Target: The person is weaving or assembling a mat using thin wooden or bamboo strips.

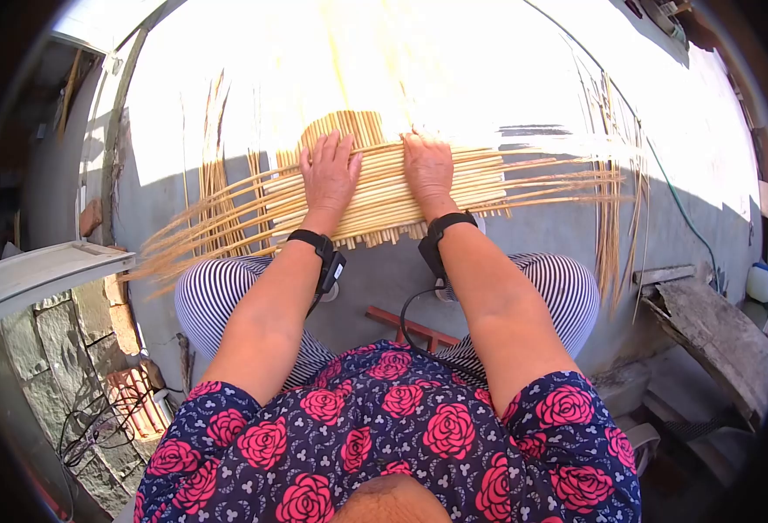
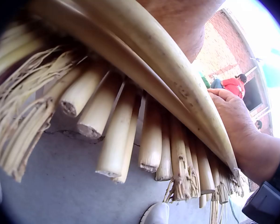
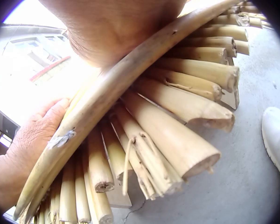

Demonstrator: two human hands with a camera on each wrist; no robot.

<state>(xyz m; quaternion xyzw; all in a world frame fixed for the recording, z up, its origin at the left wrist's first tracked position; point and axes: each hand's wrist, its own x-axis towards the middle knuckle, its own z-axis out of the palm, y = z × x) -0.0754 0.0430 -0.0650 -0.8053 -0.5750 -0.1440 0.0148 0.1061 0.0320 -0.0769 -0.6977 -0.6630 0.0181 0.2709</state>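
Across the front lies a mat of pale dry reed stalks [image 1: 384,200], with long stalks running side to side over shorter lengthwise ones. My left hand [image 1: 330,179] rests on the crosswise stalks, fingers spread and pointing away from me. To its right, my right hand [image 1: 427,170] lies over the same stalks at their far side, its fingertips lost in glare; I cannot tell if they grip a stalk. The left wrist view shows a thick curved stalk [image 2: 177,79] passing over a row of cut ends [image 2: 112,144]. Similar cut ends [image 3: 196,154] fan out in the right wrist view.
Loose thin stalks lie on the grey floor at left [image 1: 214,187] and right [image 1: 609,209]. A red metal bar [image 1: 412,329] is between the knees. A worn board [image 1: 715,327] leans at right. Black cable [image 1: 96,431] tangles at lower left. Another person in red [image 2: 234,86] is farther off.
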